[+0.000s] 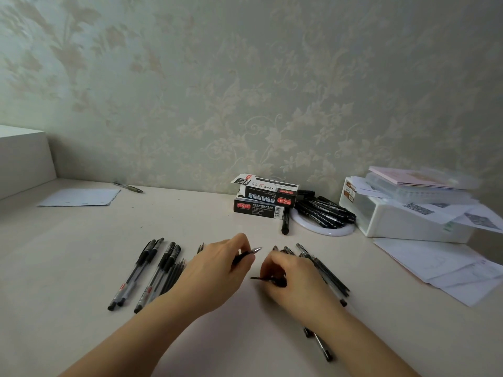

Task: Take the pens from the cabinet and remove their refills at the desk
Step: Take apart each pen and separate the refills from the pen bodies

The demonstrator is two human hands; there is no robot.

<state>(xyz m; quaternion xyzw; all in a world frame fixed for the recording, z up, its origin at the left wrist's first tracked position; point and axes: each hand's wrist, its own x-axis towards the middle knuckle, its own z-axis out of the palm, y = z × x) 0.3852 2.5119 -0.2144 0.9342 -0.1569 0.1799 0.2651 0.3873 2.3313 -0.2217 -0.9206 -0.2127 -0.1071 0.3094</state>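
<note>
left hand (217, 265): fingers pinching a pen (249, 252), silver tip aimed right, held low over the counter (68, 240), probably steadied for disassembly.
right hand (288, 278): fingers curled, pinching a thin dark piece (262, 278), likely a refill or pen part; can't tell which.
left group (148, 273): capped pens plus thin refill-like sticks lying side by side, near-left; looks like a sorted pile.
right group (326, 270): more pens by the right hand, probably within reach for next turns.
far right: pen boxes (265, 198), a pile of black pens (325, 212).
stage: judged mid-task.
</note>
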